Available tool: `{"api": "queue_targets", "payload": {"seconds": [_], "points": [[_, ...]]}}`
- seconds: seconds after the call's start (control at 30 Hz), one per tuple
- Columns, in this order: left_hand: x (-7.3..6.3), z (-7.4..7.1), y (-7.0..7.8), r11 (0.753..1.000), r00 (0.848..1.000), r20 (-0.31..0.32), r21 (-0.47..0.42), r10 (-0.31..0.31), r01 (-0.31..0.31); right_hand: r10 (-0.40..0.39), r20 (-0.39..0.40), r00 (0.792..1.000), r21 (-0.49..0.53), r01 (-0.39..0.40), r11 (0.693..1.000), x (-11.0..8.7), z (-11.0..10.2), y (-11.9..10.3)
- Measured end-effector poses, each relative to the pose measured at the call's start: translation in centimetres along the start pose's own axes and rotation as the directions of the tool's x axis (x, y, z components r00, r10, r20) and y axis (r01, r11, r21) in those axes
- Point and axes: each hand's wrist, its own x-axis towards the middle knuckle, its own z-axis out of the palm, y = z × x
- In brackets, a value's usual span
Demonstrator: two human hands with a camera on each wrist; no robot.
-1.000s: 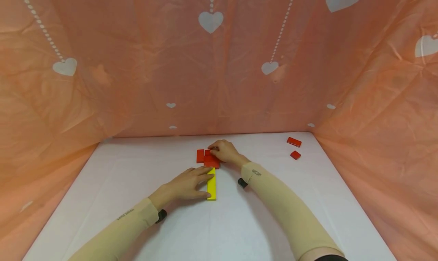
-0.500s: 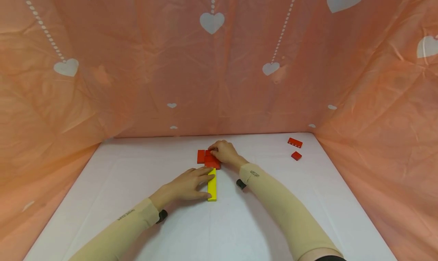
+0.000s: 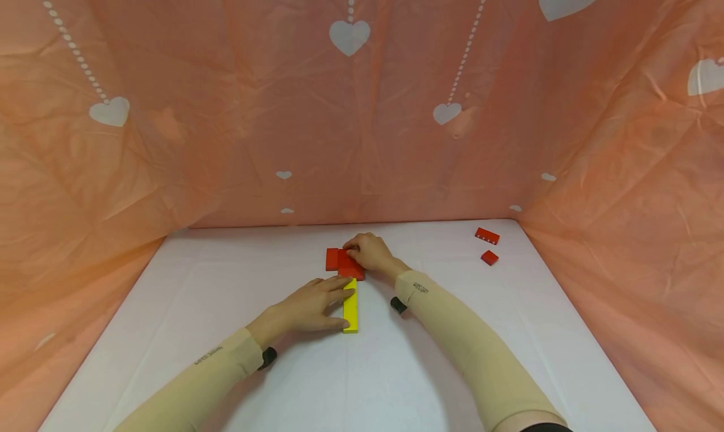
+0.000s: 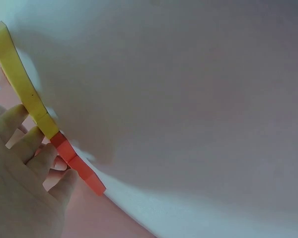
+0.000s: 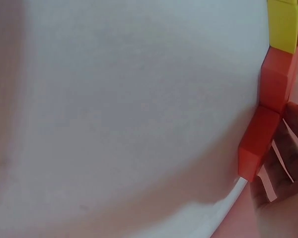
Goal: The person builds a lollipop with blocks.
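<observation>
While I had the left hand [image 3: 308,305] spread beside the yellow strip [image 3: 351,312], its fingertips rested on the far part and its thumb touched the near end. The strip lay lengthwise on the counter [image 3: 441,281], its far end against the near red block [image 3: 352,274]. Beyond, the far red block [image 3: 344,259] touched that one, and I had the right hand [image 3: 371,251] bent over it, thumb and fingers curled around it, partly hiding it. A third red block [image 3: 331,260] lay just to the left. Well apart, on the right, I saw a dotted red block [image 3: 487,236] and, nearer, a small red block [image 3: 489,258]. Behind hung an orange curtain [image 3: 362,143] with white hearts.
</observation>
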Motion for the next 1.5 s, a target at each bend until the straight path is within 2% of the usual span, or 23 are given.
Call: {"api": "queue_targets", "payload": {"seconds": [0.33,0.6,0.73,0.97,1.2,1.37,1.5], "points": [[-0.1,-0.2,0.2,1.0,1.0,0.009,-0.003,-0.008,0.008,-0.004,-0.004,1.0,-0.005,0.004,1.0,-0.1,-0.1,0.1],[0.1,-0.2,0.3,1.0,1.0,0.004,-0.001,-0.009,0.009,-0.033,-0.057,0.998,0.042,0.036,0.998,-0.8,-1.7,0.7],[0.2,-0.2,0.3,1.0,1.0,0.003,0.0,-0.014,0.014,-0.052,-0.08,0.995,0.062,0.057,0.996,-1.7,-2.8,1.2],[0.2,-0.1,0.3,1.0,1.0,0.002,-0.01,-0.011,0.011,-0.04,-0.162,0.986,0.16,0.066,0.985,-4.6,-5.1,3.0],[0.1,0.2,0.2,1.0,1.0,-0.001,-0.011,-0.008,0.008,0.013,-0.302,0.953,0.199,0.05,0.979,-8.3,-7.2,6.4],[0.1,0.0,0.3,1.0,1.0,0.003,-0.019,-0.017,0.017,0.065,-0.368,0.927,0.223,0.02,0.975,-11.0,-8.5,9.6],[0.2,0.0,0.3,1.0,1.0,0.005,-0.011,-0.022,0.022,0.125,-0.428,0.895,0.239,-0.021,0.971,-13.4,-9.4,12.0]]}}
